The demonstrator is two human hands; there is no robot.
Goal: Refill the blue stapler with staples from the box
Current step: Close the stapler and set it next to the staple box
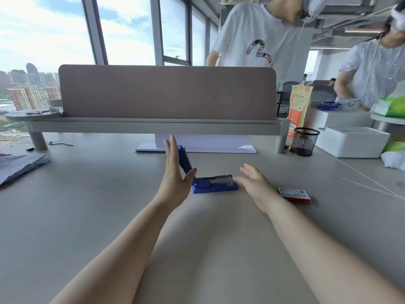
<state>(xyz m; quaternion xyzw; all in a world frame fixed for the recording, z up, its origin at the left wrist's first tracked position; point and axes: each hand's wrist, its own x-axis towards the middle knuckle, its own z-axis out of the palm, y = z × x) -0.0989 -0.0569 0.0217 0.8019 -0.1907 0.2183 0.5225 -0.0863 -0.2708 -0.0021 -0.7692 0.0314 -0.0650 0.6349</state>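
Grey laminate desk [109, 205] carries the work. Nearest, the closed red and white staple box [294, 195] lies beside the right hand [255, 185], spread wide and empty. The blue plastic stapler [215, 186] sits between both hands, its lid propped upright against the flat, open left hand [175, 178]. Loading appears pending; next, 1 staple strip must be fetched from the box.

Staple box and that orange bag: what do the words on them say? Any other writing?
Nothing can be read for sure.
Staple box: white label with print, too blurred to read.
Orange bag: print and a barcode, too small to read.
White T-shirt: a picture, no clear letters.
Blue stapler: no writing visible.
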